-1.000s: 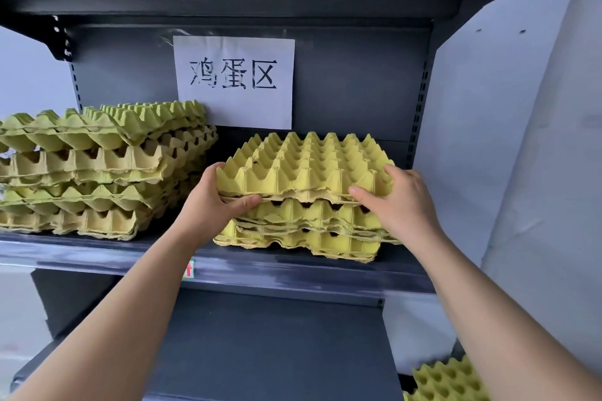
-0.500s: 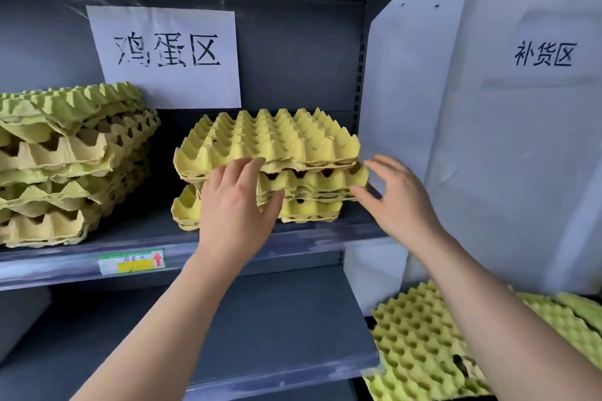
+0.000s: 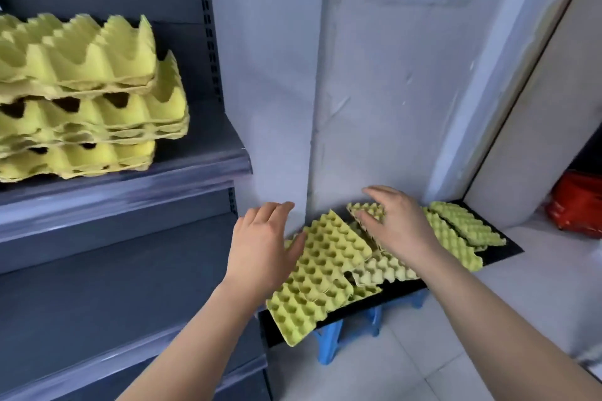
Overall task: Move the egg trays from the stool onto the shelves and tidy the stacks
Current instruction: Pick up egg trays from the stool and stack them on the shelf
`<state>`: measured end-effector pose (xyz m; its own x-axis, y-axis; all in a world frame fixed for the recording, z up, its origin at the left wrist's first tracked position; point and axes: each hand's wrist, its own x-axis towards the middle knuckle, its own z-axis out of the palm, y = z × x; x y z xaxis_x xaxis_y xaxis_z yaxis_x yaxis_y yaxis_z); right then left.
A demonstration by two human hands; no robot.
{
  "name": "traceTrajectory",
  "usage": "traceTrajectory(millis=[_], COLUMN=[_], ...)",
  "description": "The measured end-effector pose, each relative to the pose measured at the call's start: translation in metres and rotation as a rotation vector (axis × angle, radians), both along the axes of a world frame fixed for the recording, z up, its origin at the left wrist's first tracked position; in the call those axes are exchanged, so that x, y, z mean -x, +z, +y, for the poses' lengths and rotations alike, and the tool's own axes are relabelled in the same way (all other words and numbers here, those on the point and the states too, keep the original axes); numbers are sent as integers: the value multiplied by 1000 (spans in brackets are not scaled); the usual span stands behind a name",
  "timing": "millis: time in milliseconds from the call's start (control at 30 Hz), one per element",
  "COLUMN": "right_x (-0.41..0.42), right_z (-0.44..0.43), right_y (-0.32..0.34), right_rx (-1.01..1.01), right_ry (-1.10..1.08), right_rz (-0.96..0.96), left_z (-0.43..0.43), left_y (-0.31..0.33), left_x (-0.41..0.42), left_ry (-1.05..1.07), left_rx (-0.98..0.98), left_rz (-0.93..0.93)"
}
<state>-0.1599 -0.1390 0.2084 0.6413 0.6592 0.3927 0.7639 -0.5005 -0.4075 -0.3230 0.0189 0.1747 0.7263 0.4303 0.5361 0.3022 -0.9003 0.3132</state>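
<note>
Yellow egg trays [image 3: 325,270] litter one stool [image 3: 327,343] — left hand [image 3: 264,251], right hand [image 3: 400,225] both unclenched, grasping nothing

Pulp, painted metal, plastic
You see egg trays [image 3: 325,270] of matt, rough moulded paper pulp; the shelves [image 3: 130,192] are smooth grey painted metal with a faint sheen on the lip; your stool [image 3: 329,345] has smooth blue plastic legs under a matt black top.

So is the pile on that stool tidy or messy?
Messy: the trays lie overlapping at different angles on the black board atop the stool, one jutting over its front edge.
</note>
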Motion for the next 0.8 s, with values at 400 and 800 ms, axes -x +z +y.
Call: traceTrajectory(millis=[400,800], right_x=[-160,-272], right_z=[-39,31], right_y=[-123,-262], right_rx=[308,610], right_ry=[8,68], right_rz=[119,273], left_z=[-31,33], left_y=[-142,-279], left_x=[-147,-241], left_ry=[122,243], left_rx=[265,537], left_rz=[357,785])
